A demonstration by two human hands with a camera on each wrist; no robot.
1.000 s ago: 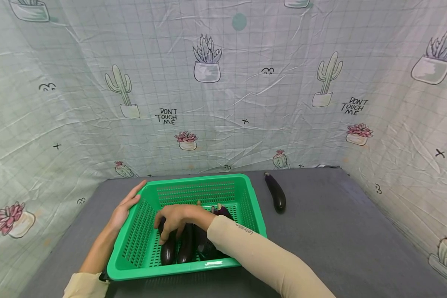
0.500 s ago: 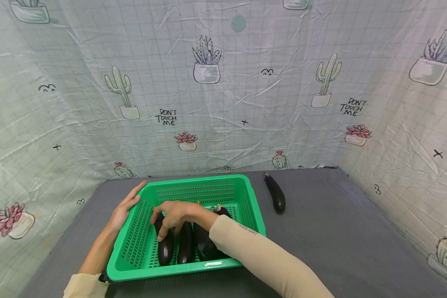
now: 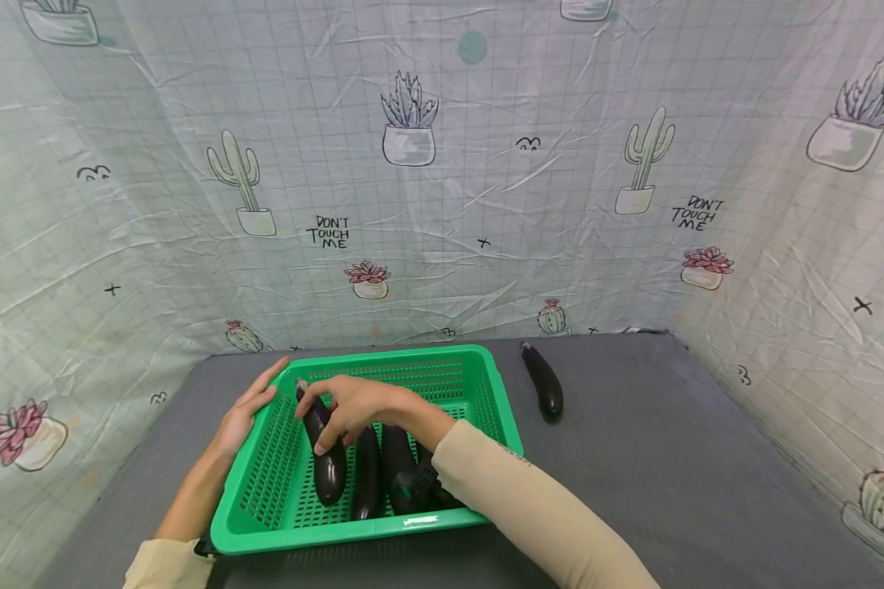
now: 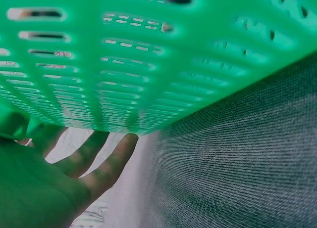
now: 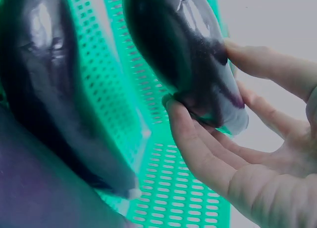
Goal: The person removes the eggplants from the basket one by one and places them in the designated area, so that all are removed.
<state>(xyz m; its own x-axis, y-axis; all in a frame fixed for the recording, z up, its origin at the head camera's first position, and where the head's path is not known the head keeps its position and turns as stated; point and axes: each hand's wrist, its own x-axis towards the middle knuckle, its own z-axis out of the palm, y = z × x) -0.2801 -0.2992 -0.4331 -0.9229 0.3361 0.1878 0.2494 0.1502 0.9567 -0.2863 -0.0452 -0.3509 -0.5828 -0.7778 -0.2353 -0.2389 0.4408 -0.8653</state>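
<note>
Head view: right hand point(image 3: 354, 409) is pinching the held eggplant point(image 3: 329, 474) between thumb and fingers toward its stem end, inside the green basket point(image 3: 324, 537). It's narrower there, so probably easier to get fingers around; right wrist view is showing digits on both sides. Fatter end is pointing back toward the near rim, so it's likely tending to droop; can't tell if it's clear of the basket floor. Left hand point(image 3: 245, 419) is laying fairly straight fingers against the basket's left side, not visibly clenching, presumably steadying it; thumb's hidden. Other eggplants point(image 3: 369, 483) are lying just right of the held one, partly under the right forearm point(image 3: 538, 503). Lone eggplant point(image 3: 543, 381) is sitting outside on the worktop point(image 3: 648, 442), beyond and right of the right hand.
</note>
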